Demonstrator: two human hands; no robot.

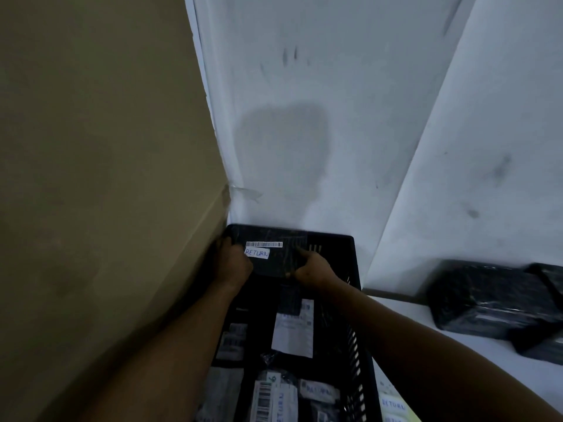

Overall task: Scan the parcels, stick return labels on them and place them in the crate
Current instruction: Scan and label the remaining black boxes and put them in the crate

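Labelled parcels (pixel 292 327), black wrap with white barcode slips, lying in the near part of the crate (pixel 356 330), some marked RETURN. Cardboard box (pixel 100 178): tall brown face filling the left, just beside the crate. Left hand (pixel 233 264): fingers curled round the left edge of a black parcel (pixel 274 254) held at the crate's far end. That parcel carries a barcode strip and a handwritten RETURN label (pixel 257 253). Right hand (pixel 312 269): gripping the same parcel's right side. White wall behind. Counter (pixel 441 354): white, right of the crate, bearing loose RETURN labels (pixel 393 405) near the crate and further black-wrapped parcels (pixel 493 303) at far right.
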